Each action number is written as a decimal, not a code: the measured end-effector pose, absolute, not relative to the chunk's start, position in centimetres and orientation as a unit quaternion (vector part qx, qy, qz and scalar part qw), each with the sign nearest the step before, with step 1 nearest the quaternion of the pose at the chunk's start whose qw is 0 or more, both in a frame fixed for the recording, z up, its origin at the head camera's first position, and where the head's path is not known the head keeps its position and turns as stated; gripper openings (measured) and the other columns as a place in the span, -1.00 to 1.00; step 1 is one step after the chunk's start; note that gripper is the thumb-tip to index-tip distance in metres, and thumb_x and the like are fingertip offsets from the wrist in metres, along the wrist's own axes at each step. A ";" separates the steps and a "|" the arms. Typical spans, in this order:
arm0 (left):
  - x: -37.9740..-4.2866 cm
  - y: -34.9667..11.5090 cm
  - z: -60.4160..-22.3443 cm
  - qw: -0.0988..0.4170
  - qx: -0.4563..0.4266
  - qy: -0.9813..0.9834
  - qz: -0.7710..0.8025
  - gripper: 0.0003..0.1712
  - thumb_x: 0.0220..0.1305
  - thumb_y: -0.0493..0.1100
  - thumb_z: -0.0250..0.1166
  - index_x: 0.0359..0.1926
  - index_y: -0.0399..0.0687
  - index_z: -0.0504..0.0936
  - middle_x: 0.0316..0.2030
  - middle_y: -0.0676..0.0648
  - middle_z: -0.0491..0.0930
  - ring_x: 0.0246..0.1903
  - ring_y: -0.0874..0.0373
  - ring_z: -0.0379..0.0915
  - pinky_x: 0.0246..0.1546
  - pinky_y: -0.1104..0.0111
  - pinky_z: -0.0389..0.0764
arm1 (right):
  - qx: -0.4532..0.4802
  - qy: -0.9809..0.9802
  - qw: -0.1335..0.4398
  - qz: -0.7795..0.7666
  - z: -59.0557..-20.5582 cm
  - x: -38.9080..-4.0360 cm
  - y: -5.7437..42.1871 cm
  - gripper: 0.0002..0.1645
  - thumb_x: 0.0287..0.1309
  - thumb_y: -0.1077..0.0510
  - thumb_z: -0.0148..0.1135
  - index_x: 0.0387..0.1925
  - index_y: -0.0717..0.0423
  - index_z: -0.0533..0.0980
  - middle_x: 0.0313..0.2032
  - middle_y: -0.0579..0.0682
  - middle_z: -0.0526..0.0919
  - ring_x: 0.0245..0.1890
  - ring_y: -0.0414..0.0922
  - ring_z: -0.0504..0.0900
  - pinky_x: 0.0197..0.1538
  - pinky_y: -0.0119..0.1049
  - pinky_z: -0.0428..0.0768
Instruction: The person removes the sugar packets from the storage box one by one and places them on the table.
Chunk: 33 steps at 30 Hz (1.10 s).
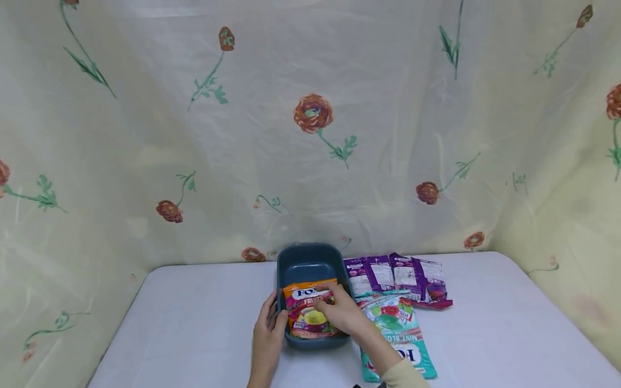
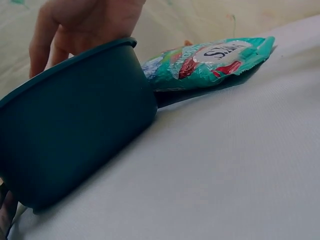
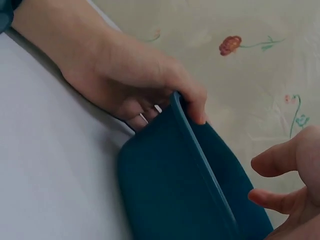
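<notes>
A dark blue plastic bin [image 1: 314, 272] stands on the table with an orange and red candy bag [image 1: 310, 310] marked FOX and FRUITS lying in its near part. My left hand [image 1: 268, 330] grips the bin's left wall; in the right wrist view its thumb hooks over the rim [image 3: 200, 150] and the fingers stay outside. Over the candy bag hovers or rests my right hand [image 1: 342, 310]; contact cannot be told. Its thumb and a finger [image 3: 272, 200] stand apart in the right wrist view, with nothing visible between them.
Right of the bin lies a green candy bag [image 1: 395, 334] marked MINT, partly behind my right forearm. Two purple bags [image 1: 378, 275] [image 1: 422, 277] lie farther back. A white cloth [image 1: 194, 312] covers the table, and a flowered curtain [image 1: 242, 134] hangs behind it.
</notes>
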<state>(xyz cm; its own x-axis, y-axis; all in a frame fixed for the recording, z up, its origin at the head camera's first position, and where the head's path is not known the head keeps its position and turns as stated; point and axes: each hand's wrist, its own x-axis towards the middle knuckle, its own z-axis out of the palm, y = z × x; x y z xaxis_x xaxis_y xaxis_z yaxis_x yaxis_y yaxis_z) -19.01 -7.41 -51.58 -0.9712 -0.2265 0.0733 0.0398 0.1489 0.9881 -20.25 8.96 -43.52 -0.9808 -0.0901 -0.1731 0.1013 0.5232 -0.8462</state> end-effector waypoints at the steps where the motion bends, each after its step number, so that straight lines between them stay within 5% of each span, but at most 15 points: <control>1: -19.0 -7.4 -51.6 0.103 0.061 -0.752 -0.648 -0.41 0.34 -0.01 0.14 0.36 0.11 0.28 0.33 -0.13 0.31 0.29 -0.07 0.30 0.30 0.06 0.35 | 0.006 0.865 0.099 -0.491 -43.4 -20.1 9.0 -0.54 0.23 0.03 0.14 0.16 -0.01 0.41 0.40 0.30 0.11 0.41 0.29 0.00 0.30 0.42 0.06; 6: -19.1 -7.6 -51.4 0.107 0.053 -0.751 -0.649 -0.41 0.34 0.00 0.13 0.35 0.10 0.28 0.33 -0.13 0.31 0.29 -0.07 0.30 0.30 0.06 0.35 | -0.011 0.839 0.103 -0.534 -42.5 -19.9 9.3 -0.60 0.25 0.06 0.12 0.10 0.04 0.44 0.13 0.18 0.47 0.03 0.07 0.47 0.09 0.06 0.50; 10: -19.3 -7.7 -51.1 0.107 0.050 -0.750 -0.651 -0.43 0.34 -0.03 0.13 0.35 0.10 0.29 0.33 -0.14 0.32 0.29 -0.08 0.30 0.30 0.06 0.34 | -0.030 0.821 0.102 -0.562 -42.0 -19.9 9.5 -0.68 0.28 0.08 0.10 0.05 0.03 0.46 0.11 0.11 0.49 0.08 0.05 0.44 0.09 0.09 0.50; 14: -19.4 -7.6 -51.0 0.100 0.051 -0.749 -0.653 -0.43 0.34 -0.07 0.13 0.35 0.13 0.29 0.33 -0.15 0.32 0.29 -0.08 0.29 0.30 0.06 0.35 | -0.027 0.814 0.091 -0.573 -42.2 -19.8 9.7 -0.70 0.26 0.09 0.12 0.03 -0.03 0.49 0.36 0.11 0.24 0.29 0.21 0.26 0.18 0.31 0.38; 17: -19.4 -7.6 -51.1 0.098 0.051 -0.748 -0.655 -0.43 0.33 -0.09 0.12 0.35 0.14 0.29 0.33 -0.15 0.32 0.29 -0.08 0.29 0.31 0.07 0.35 | -0.025 0.805 0.090 -0.586 -42.8 -19.7 9.8 -0.67 0.26 0.12 0.12 0.06 -0.02 0.46 0.42 0.14 0.14 0.32 0.29 0.22 0.22 0.28 0.37; 26: -19.2 -7.5 -51.4 0.090 0.062 -0.744 -0.659 -0.42 0.33 -0.10 0.13 0.36 0.13 0.28 0.32 -0.14 0.33 0.29 -0.06 0.30 0.31 0.08 0.34 | -0.041 0.814 0.114 -0.568 -43.8 -19.9 10.0 -0.45 0.28 0.06 0.09 0.29 -0.13 0.27 0.39 0.20 0.17 0.33 0.24 0.19 0.24 0.32 0.29; 33: -19.3 -7.5 -51.7 0.091 0.071 -0.747 -0.655 -0.43 0.33 -0.06 0.13 0.35 0.13 0.28 0.32 -0.14 0.33 0.28 -0.07 0.31 0.31 0.07 0.35 | -0.069 0.835 0.106 -0.536 -44.4 -20.4 10.0 -0.52 0.33 0.04 0.04 0.26 -0.13 0.33 0.35 0.16 0.20 0.31 0.20 0.20 0.26 0.35 0.23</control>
<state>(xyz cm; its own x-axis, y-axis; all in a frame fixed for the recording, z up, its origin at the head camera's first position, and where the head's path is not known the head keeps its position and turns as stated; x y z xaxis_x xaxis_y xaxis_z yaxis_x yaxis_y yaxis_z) -19.27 -7.48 -51.66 -0.9734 -0.2250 0.0433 0.0134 0.1325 0.9911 -20.40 10.01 -44.36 -0.9683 -0.2278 -0.1026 -0.0013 0.4151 -0.9098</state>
